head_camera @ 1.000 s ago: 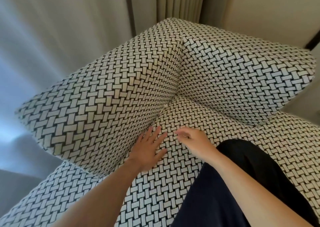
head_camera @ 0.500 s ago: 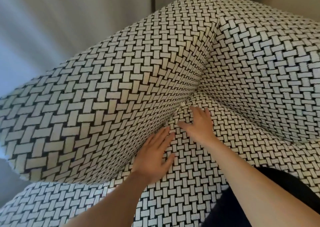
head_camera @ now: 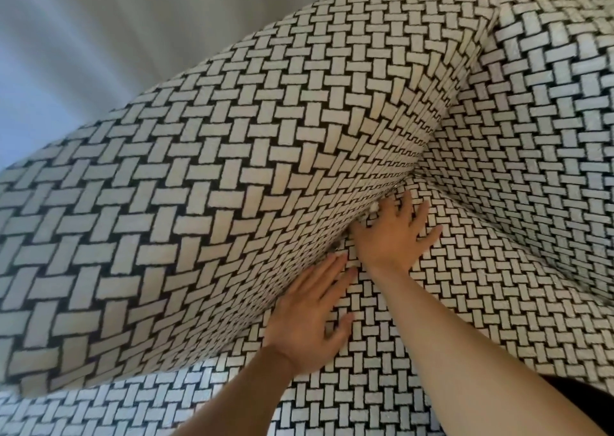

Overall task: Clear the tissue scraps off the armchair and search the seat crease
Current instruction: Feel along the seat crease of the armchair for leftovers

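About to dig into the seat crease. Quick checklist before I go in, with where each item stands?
1. Left hand free: ok, flat on the seat, holding nothing.
2. Right hand free: ok, fingers spread beside the crease.
3. Visible seat rid of tissue scraps: ok, none seen.
4. Pale speck by the right hand: cannot tell if tissue.
5. Crease opened enough to see inside: not ok, closed.

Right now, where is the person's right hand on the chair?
In the head view, the right hand lies flat just right of centre on the black-and-white woven seat, its fingers at the seat crease, just beyond the left hand.
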A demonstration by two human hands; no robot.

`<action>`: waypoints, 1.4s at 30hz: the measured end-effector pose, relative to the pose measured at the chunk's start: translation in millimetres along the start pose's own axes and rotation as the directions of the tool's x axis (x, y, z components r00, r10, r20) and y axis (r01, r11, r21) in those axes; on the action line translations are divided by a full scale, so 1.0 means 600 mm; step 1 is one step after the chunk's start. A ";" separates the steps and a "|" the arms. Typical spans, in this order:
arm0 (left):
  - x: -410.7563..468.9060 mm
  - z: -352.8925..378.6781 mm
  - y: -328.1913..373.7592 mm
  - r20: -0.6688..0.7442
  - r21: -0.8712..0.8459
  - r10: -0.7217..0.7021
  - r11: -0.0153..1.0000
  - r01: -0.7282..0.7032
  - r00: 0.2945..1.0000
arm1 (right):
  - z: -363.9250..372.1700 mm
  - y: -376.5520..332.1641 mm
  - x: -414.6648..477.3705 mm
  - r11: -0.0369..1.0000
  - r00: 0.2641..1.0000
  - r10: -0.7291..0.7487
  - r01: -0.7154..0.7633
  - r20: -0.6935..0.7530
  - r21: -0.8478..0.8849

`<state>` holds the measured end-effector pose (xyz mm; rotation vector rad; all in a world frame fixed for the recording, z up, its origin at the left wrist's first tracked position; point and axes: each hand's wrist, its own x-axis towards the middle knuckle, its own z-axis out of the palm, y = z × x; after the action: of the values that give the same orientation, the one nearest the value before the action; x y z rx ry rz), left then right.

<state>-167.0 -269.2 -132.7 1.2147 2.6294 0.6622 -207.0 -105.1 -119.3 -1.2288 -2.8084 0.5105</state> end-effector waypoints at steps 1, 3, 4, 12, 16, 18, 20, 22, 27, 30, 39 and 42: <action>0.000 0.000 0.000 -0.002 0.001 -0.001 1.000 0.001 1.000 | 0.000 0.000 0.001 1.000 1.000 0.009 -0.009 -0.016 0.021; 0.000 0.001 0.001 -0.003 0.003 -0.001 1.000 0.001 1.000 | -0.001 -0.001 0.002 0.998 0.999 0.034 -0.032 -0.036 0.051; -0.001 0.000 0.001 -0.004 0.003 -0.001 1.000 0.001 1.000 | -0.001 -0.003 0.004 0.997 0.998 0.050 -0.047 -0.044 0.058; -0.002 -0.003 0.002 -0.006 0.010 0.000 1.000 0.000 1.000 | -0.022 0.010 0.050 0.986 0.989 0.128 -0.120 -0.068 0.115; -0.002 -0.002 0.001 -0.008 0.014 0.001 1.000 -0.001 1.000 | -0.021 0.020 0.051 0.955 0.980 0.156 -0.117 -0.125 0.273; -0.002 -0.001 0.001 -0.005 0.007 -0.007 1.000 0.007 1.000 | -0.019 0.022 0.048 0.951 0.976 0.149 -0.098 -0.158 0.293; -0.002 0.000 0.001 -0.002 0.005 -0.009 1.000 0.009 1.000 | -0.017 0.024 0.046 0.970 0.980 0.101 -0.060 -0.170 0.235; -0.002 0.000 0.001 0.002 0.007 -0.008 1.000 0.008 1.000 | -0.014 0.025 0.045 0.991 0.989 0.045 -0.027 -0.140 0.129; -0.002 0.001 0.001 0.002 -0.002 -0.006 1.000 0.006 1.000 | -0.013 0.022 0.055 1.000 0.994 0.026 -0.026 -0.103 0.007; -0.002 0.001 0.001 0.002 0.003 -0.004 1.000 0.004 1.000 | -0.017 0.023 0.073 0.998 0.997 0.017 -0.021 -0.076 -0.057; -0.002 0.001 0.000 0.003 0.028 0.000 1.000 0.000 1.000 | -0.018 0.026 0.100 0.997 0.995 -0.050 0.045 -0.084 -0.061; -0.002 0.001 0.000 0.001 0.026 0.002 1.000 -0.002 1.000 | -0.011 0.027 0.099 0.999 0.991 -0.044 0.045 -0.129 0.002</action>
<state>-166.2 -269.9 -133.5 1.2249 2.6441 0.6295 -235.2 -49.9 -124.2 -1.1509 -2.7184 0.4190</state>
